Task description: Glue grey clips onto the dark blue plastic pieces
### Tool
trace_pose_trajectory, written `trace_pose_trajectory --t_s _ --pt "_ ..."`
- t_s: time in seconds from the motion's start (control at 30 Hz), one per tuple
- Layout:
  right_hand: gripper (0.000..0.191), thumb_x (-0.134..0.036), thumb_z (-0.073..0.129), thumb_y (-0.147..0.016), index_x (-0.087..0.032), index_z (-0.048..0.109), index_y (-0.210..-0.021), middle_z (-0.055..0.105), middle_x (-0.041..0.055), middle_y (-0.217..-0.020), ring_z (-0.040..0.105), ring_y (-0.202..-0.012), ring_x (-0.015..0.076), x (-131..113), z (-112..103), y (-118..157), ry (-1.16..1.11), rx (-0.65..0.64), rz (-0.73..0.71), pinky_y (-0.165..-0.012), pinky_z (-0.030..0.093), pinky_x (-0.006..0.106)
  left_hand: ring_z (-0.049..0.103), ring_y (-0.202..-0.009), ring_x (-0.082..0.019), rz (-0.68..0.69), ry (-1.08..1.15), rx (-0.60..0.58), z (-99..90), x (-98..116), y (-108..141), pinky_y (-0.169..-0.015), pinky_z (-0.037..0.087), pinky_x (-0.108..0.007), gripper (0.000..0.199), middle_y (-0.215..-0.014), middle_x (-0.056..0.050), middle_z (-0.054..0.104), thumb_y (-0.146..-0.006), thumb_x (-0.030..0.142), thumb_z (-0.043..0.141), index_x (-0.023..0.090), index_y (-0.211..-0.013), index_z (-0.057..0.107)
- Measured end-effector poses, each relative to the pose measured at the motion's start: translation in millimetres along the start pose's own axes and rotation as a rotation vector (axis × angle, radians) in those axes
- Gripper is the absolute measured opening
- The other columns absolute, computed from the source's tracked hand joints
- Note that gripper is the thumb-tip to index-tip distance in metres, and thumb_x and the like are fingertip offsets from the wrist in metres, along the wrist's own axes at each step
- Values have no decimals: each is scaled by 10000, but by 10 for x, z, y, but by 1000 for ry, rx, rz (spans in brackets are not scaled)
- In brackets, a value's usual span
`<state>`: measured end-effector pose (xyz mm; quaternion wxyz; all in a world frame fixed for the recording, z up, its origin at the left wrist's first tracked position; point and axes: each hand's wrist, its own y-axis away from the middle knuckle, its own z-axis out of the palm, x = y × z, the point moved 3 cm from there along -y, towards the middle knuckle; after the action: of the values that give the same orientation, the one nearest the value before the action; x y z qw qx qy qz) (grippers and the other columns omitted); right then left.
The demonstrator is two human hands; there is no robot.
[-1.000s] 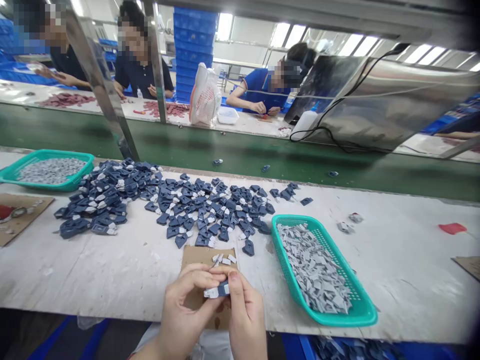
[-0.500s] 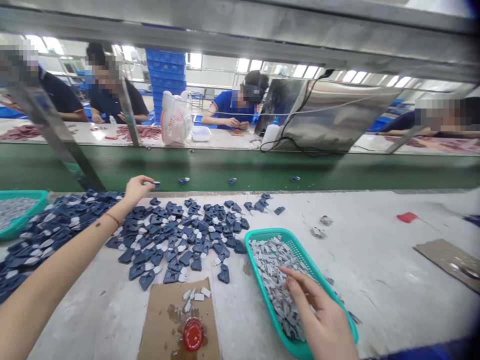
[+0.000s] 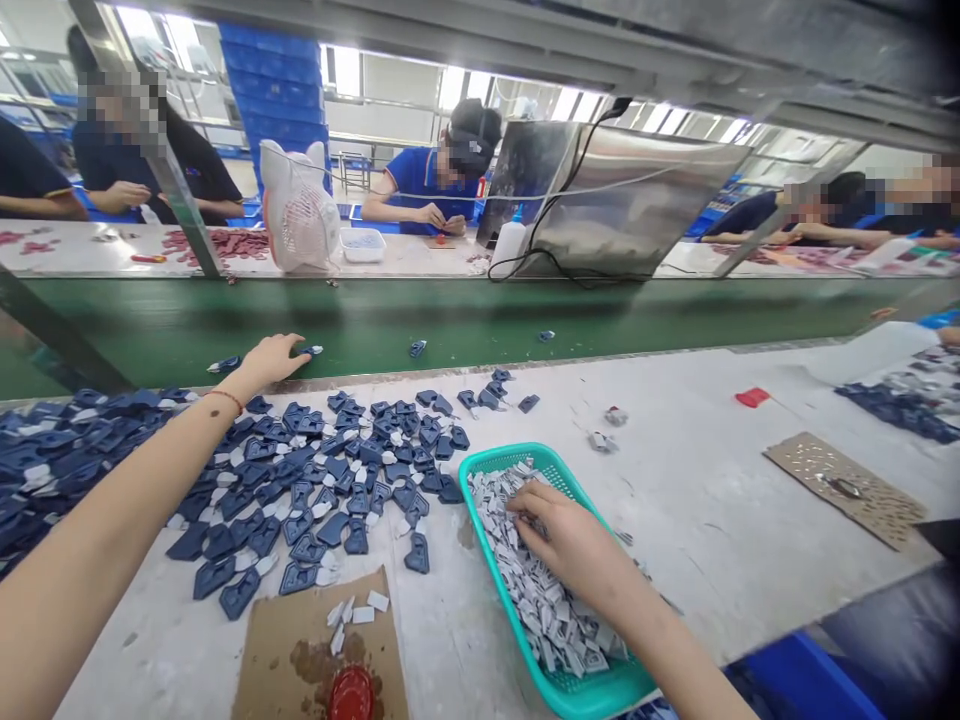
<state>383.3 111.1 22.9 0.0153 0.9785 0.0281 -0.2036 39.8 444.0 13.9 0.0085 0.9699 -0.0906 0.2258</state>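
Observation:
My left hand (image 3: 271,360) reaches over the green conveyor belt, thumb and forefinger apart around the near end of a dark blue plastic piece with a white tip (image 3: 312,350). That piece lies on the belt at the fingertips; whether they touch it is unclear. Inside a turquoise basket (image 3: 546,688) my right hand (image 3: 559,530) rests over small grey-white flat pieces (image 3: 517,590). Its fingers bend down among them, with the thumb apart, and no held piece is visible. Left of the basket spreads a heap of blue pieces (image 3: 330,480), many with white tips.
Cardboard (image 3: 274,650) at the front bears several white pieces and a red cap (image 3: 351,692). More blue pieces (image 3: 418,348) lie along the belt (image 3: 450,310). A metal post (image 3: 60,330) stands at left. Across the belt, several people work. Another cardboard sheet (image 3: 847,490) lies at right.
My left hand has let go of a blue piece, now on the belt to its left, and moved right to another piece. My right hand has lowered into the basket. The view has turned right.

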Motion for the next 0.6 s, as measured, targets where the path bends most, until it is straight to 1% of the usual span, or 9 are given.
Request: trace_pose_trajectory --t_s 0.07,0.13,0.23,0.33,0.4,0.47,0.53,0.57,0.6 --pt "216 -132 461 -916 -180 671 -932 686 120 -1010 678 -958 296 2 7 6 -6 0 -4 -844 553 459 589 -1197 -282 -14 37 -22 66 36 -17 -1012 481 -528 315 -1314 -113 610 -928 299 657 156 -1208 635" --pt "187 -134 479 -907 -188 657 -885 673 112 -982 681 -906 286 4 -5 11 -9 16 2 -796 556 438 599 -1175 -272 -43 100 -23 70 49 4 -993 497 -511 291 -1306 -110 610 -935 289 647 156 -1194 637" --pt "123 -130 533 -865 -203 621 -823 662 90 -914 675 -831 276 0 -61 14 -16 64 13 -730 548 413 622 -1119 -255 -103 249 -9 -6 79 92 -948 526 -478 284 -1266 -107 624 -940 295 640 154 -1187 635" --pt "80 -162 538 -892 -214 595 -871 676 58 -857 678 -800 252 -58 -141 48 -48 124 9 -706 546 378 651 -1005 -223 -178 468 20 -130 187 285 -854 562 -420 275 -1175 -92 648 -946 313 632 144 -1163 629" --pt "56 -213 538 -931 -223 591 -916 692 44 -865 685 -795 228 -164 -182 102 -101 169 -12 -708 555 346 652 -860 -177 -217 653 22 -211 317 524 -749 566 -351 233 -1058 -68 655 -965 315 596 135 -1112 620" --pt "43 -252 570 -946 -237 604 -923 702 32 -888 690 -806 206 -338 -202 172 -196 233 -55 -706 558 308 609 -701 -125 -229 855 -23 -267 482 881 -649 538 -283 170 -917 -37 630 -996 271 505 131 -1006 600" --pt "36 -245 614 -939 -253 617 -904 708 20 -902 693 -839 192 -575 -200 238 -306 304 -123 -712 554 277 567 -610 -96 -215 1045 -125 -281 659 1349 -604 512 -247 185 -809 -19 589 -983 200 419 143 -883 564" --pt "54 -224 630 -934 -257 621 -892 710 13 -901 695 -857 187 -710 -189 265 -351 330 -167 -722 552 266 568 -602 -98 -206 1125 -190 -268 742 1610 -596 510 -245 152 -781 -17 581 -948 195 451 151 -842 550" --pt "78 -197 637 -930 -260 625 -886 712 8 -904 696 -877 181 -851 -173 287 -382 346 -213 -743 549 258 567 -594 -102 -202 1187 -258 -242 816 1877 -586 508 -244 88 -752 -13 575 -893 190 526 156 -815 546"
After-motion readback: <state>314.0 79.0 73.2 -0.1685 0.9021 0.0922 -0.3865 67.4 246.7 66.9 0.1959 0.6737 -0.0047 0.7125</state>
